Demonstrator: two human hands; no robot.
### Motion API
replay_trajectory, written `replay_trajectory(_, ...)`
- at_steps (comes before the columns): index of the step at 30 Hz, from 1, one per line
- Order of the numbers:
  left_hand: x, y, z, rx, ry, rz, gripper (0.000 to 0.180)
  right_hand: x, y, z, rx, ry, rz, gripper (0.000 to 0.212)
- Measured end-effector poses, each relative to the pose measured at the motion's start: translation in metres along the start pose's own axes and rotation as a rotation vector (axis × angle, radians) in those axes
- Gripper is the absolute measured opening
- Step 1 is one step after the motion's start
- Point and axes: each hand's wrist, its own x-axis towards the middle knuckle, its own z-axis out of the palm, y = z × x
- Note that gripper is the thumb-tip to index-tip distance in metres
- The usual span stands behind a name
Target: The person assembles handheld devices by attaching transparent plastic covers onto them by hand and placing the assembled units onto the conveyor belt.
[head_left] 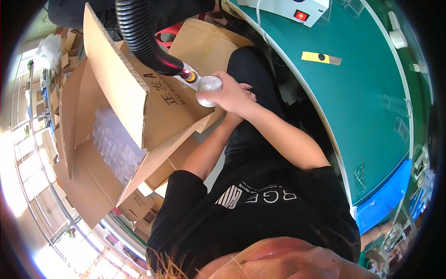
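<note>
My right hand (228, 95) is closed around a transparent round plastic cup (210, 86). It holds the cup up against the nozzle (189, 76) at the end of a black ribbed hose (139, 39). A red light glows on the nozzle beside its yellow band. Behind and below the right wrist is my left hand (249, 91), over my dark trousers. Only some of its curled fingers show; what they hold, if anything, is hidden.
A large open cardboard box (116, 69) at the left has transparent plastic pieces (116, 142) inside. The green table (367, 107) on the right bears a white device (297, 9) with a red switch, a yellow-and-black strip (321, 58) and a blue bin (383, 197).
</note>
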Motion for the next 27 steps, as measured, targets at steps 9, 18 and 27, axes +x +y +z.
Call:
replay_trajectory(9, 0.008, 0.004, 0.006, 0.151, 0.035, 0.161, 0.03, 0.008, 0.014, -0.02, -1.047, 0.092, -0.942, 0.063)
replay_trajectory(18, -0.02, 0.072, 0.013, 0.101, 0.169, -0.102, 0.06, -0.081, 0.021, -0.083, 0.358, 0.144, -0.143, 0.056)
replay_trajectory(27, -0.047, 0.185, -0.002, 0.421, -0.295, -0.192, 0.061, -0.173, 0.006, -0.129, -0.214, 0.022, -0.454, 0.063)
